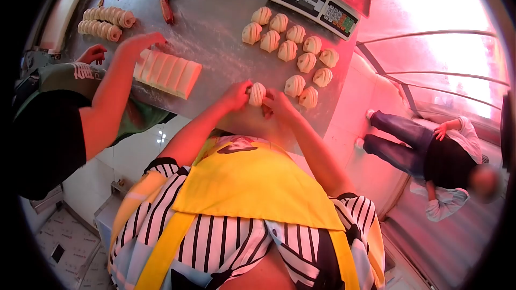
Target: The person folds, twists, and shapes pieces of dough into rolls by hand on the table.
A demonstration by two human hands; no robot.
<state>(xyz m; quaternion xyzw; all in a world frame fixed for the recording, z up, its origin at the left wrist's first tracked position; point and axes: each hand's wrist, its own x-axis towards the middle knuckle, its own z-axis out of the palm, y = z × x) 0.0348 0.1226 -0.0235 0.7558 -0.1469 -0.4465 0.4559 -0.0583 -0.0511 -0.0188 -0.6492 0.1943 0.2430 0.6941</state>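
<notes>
A twisted dough roll (257,94) is held near the table's front edge, above the metal surface. My left hand (236,96) pinches its left end, and my right hand (278,104) has its fingers closed on the right side. Beyond my right hand, several shaped dough rolls (287,50) with ridged tops sit in loose rows. Left of my hands lies a slab of dough cut into strips (171,73); a co-worker's hand (150,40) is at its far end.
A digital scale (314,2) stands at the back right of the metal table (215,32). A scraper with a red handle (167,12) and coiled dough rows (110,17) lie at the back left. The co-worker's arm (110,88) reaches in from the left. Another person (430,150) is at the right.
</notes>
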